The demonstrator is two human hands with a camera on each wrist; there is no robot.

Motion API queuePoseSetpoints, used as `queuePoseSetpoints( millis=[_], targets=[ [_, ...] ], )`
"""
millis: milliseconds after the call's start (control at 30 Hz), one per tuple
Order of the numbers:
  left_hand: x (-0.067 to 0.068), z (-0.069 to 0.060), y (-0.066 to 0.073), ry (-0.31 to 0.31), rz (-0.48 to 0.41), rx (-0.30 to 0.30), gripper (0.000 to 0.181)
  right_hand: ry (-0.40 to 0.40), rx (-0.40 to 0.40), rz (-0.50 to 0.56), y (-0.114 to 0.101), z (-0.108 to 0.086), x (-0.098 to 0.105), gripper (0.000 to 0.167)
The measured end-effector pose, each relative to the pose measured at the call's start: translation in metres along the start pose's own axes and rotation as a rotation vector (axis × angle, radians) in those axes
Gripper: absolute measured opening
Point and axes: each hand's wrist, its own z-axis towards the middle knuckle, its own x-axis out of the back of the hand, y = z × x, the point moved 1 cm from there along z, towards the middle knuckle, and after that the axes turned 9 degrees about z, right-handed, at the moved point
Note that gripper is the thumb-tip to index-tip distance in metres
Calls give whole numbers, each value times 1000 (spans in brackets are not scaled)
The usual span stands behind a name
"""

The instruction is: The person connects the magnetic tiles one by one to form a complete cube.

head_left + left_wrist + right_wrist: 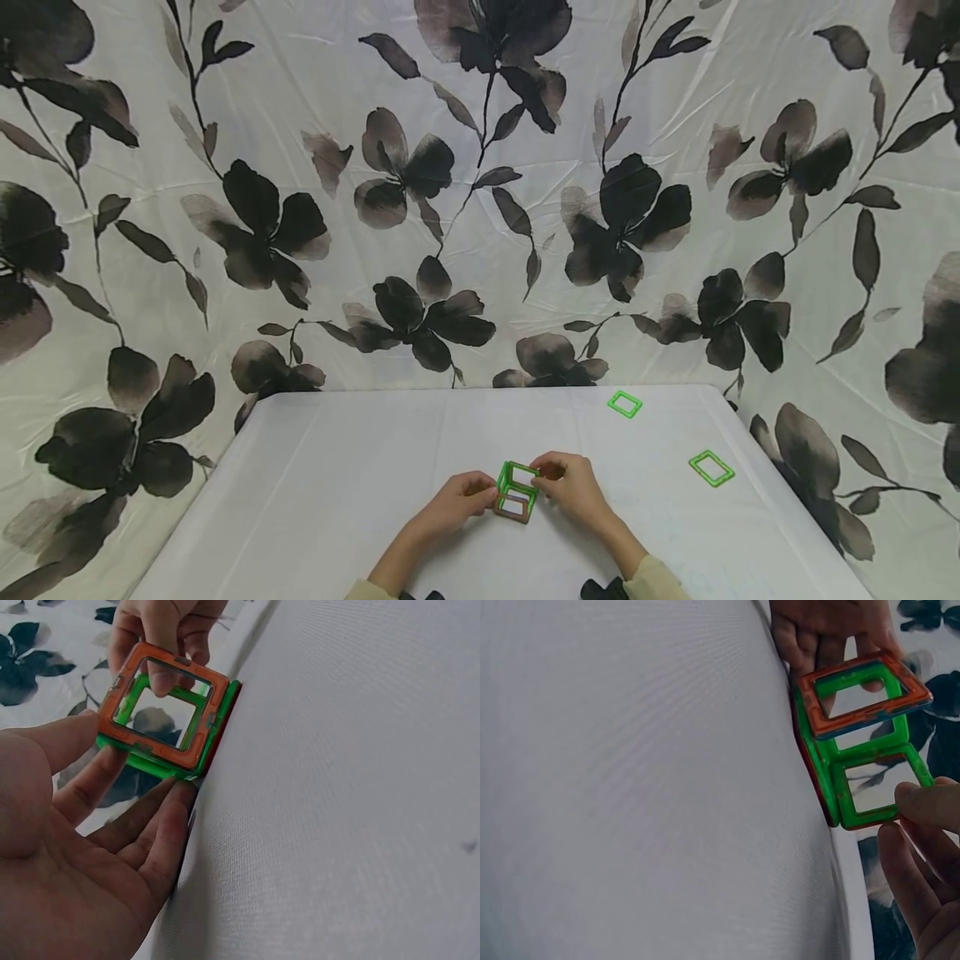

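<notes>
Between the hands stands a small structure of square magnetic tiles, low on the white table. Its tiles are open-centred frames, green and orange-red. The left hand pinches its left side; in the left wrist view, the thumb lies at the corner of the orange tile and the forefinger is under the green edge. At the other side, the right hand pinches a green tile between thumb and forefinger. This tile meets the rest of the structure along an edge. In the right wrist view, the orange tile sits tilted over green ones.
Two loose green square tiles lie flat on the table's right side, a far one near the back edge and a nearer one. Behind the white table hangs a floral cloth. Dark objects show at the bottom edge.
</notes>
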Motion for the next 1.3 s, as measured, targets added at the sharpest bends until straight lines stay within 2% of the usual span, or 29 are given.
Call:
queuePoseSetpoints(
  millis=[200, 367, 467, 667, 867, 1000, 1100, 1300],
  targets=[
    [0, 1, -4, -7, 2, 3, 31, -9, -15, 2, -1, 0, 1, 21],
    [5, 4, -6, -7, -8, -46, 41, -4, 29, -10, -1, 1, 0, 21],
    [7, 6, -8, -25, -9, -52, 48, -20, 35, -4, 0, -1, 0, 21],
    [12, 9, -7, -59, 62, -79, 63, -49, 23, 11, 1, -2, -1, 20],
    [15, 16, -3, -89, 96, -143, 63, -59, 22, 24, 0, 1, 1, 21],
    [12, 18, -6, -96, 97, -155, 63, -76, 17, 34, 1, -1, 1, 20],
    [9, 19, -7, -92, 76, -153, 62, -89, 3, 36, 2, -2, 0, 19],
    [10, 21, -5, -49, 52, -162, 61, -105, 36, 19, -3, 4, 2, 18]
  ],
)
